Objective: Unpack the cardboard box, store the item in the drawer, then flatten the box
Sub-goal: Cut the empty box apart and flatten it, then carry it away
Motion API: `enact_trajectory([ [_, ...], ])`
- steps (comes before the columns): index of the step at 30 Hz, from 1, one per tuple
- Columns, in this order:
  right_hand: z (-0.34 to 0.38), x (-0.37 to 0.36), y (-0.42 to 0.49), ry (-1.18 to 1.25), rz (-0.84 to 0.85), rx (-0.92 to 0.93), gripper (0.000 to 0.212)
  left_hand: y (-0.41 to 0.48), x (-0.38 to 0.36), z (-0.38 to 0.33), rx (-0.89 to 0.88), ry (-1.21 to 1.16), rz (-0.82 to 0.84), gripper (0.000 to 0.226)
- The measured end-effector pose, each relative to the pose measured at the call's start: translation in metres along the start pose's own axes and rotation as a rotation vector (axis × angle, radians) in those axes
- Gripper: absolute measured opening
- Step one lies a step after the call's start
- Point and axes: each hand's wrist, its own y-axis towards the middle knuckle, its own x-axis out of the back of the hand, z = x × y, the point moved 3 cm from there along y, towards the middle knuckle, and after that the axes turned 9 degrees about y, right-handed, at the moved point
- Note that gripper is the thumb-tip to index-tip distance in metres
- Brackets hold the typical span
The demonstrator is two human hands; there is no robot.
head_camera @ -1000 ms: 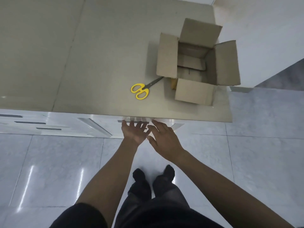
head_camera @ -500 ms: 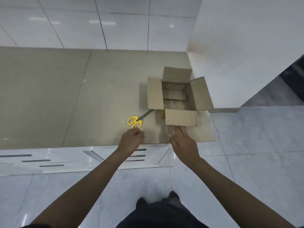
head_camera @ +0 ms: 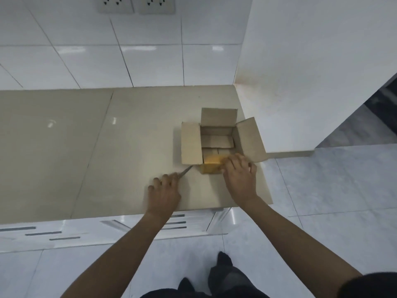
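Note:
An open cardboard box (head_camera: 191, 145) stands on the beige counter (head_camera: 129, 147) near its right end, with its left, far and right flaps up. Only brown cardboard shows inside it. My right hand (head_camera: 239, 177) lies on the near flap (head_camera: 211, 166), fingers curled over its edge and pressing it outward and down. My left hand (head_camera: 165, 190) covers the handles of the scissors; only the grey blade (head_camera: 185, 171) sticks out toward the box's near left corner. White drawer fronts (head_camera: 174, 222) with dark slot handles sit shut under the counter edge.
A white wall block (head_camera: 311, 82) stands close to the right of the box. Tiled wall with sockets (head_camera: 137, 5) rises behind the counter. The counter's right edge (head_camera: 266, 186) is just beside my right hand. My feet (head_camera: 223, 267) are on the pale tiled floor.
Both hands rose from the drawer front to the counter. The left hand closed over the yellow scissors handles. The right hand reached the box's near flap and pushed it down.

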Motion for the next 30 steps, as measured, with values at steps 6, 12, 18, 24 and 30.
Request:
enact_trajectory([
  [6,-0.009,0.002,0.016,-0.035,0.038,0.096,0.013,0.009,0.002,0.005,-0.021,-0.013,-0.027,0.026],
  [12,-0.011,0.032,0.036,0.083,-0.033,0.170,0.001,0.015,0.004,0.010,0.011,-0.027,-0.022,0.028],
  [18,0.008,0.055,0.072,0.170,-0.043,0.118,0.012,0.023,-0.007,0.027,0.251,-0.564,0.129,0.051],
  [24,0.011,0.045,0.111,0.394,0.128,-0.022,0.028,0.017,0.023,0.033,0.247,-0.754,-0.292,0.059],
  [30,0.005,0.057,0.143,0.510,0.339,-0.058,0.029,0.050,0.075,0.043,0.065,-0.531,-0.350,0.072],
])
